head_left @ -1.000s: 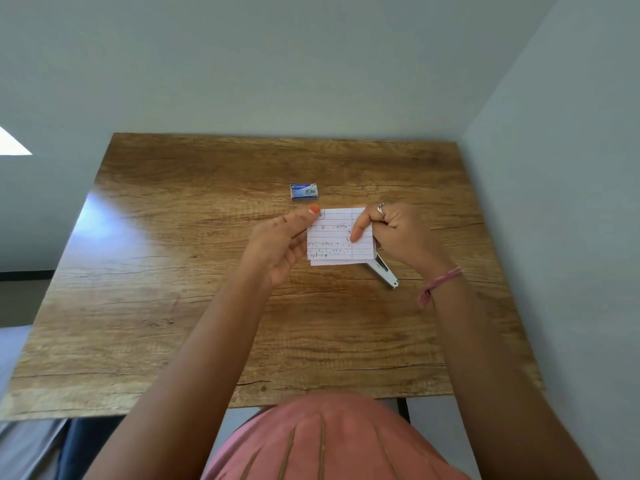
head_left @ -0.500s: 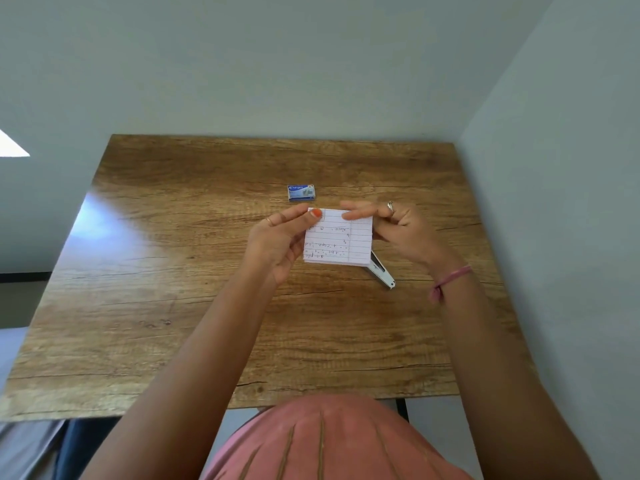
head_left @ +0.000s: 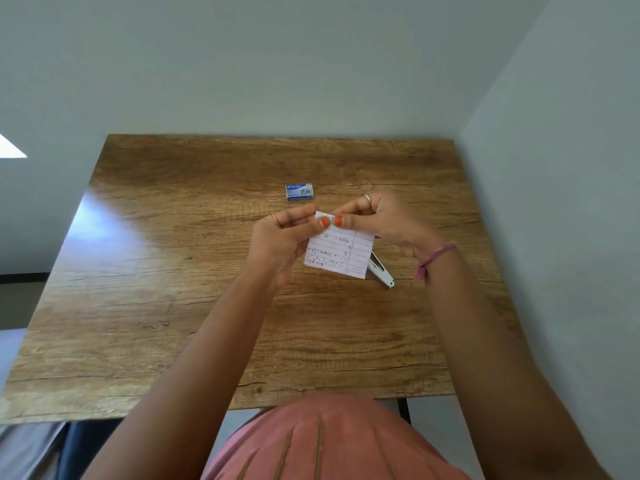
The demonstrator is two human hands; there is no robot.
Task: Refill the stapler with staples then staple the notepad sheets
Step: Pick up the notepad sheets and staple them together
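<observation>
the notepad sheets (head_left: 341, 252) are held up above the wooden table (head_left: 173, 271), pinched at their far top corner by both hands. the left hand (head_left: 282, 239) is closed on the corner from the left, its orange-painted thumbnail pressed onto the paper; the right hand (head_left: 379, 221) is closed on the same corner from the right, its thumbnail just beside the other. the lined sheets hang tilted, with handwriting seen upside down. the stapler (head_left: 381, 271) is lying on the table just beneath the lower right edge of the sheets and is partly hidden by them. the blue staple box (head_left: 300, 191) is resting on the table beyond the hands, apart from them. a pink band (head_left: 434, 259) is worn on the right wrist
</observation>
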